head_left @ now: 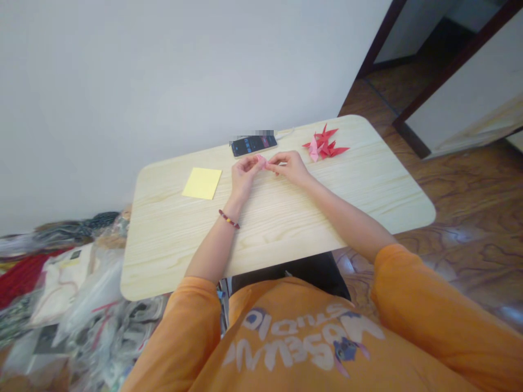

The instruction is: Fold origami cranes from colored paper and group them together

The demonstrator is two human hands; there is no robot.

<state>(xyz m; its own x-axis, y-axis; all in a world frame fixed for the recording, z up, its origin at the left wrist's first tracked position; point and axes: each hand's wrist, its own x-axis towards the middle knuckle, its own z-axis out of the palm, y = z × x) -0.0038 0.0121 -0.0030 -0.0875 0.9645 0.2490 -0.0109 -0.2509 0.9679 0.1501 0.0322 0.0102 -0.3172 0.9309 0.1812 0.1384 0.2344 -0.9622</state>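
A small piece of pink folded paper is pinched between my two hands over the far middle of the table. My left hand grips its left side, and my right hand has its fingertips closed on the right side. Fingers cover much of the paper, so its exact shape is hidden. Right of my hands lies a cluster of red and pink origami cranes. A square stack of yellow paper rests to the left of my left hand.
A phone with a lit screen lies just beyond my hands, near the wall. The pale wooden table has rounded corners. Clothes and plastic bags are heaped on the left. A doorway opens at the far right.
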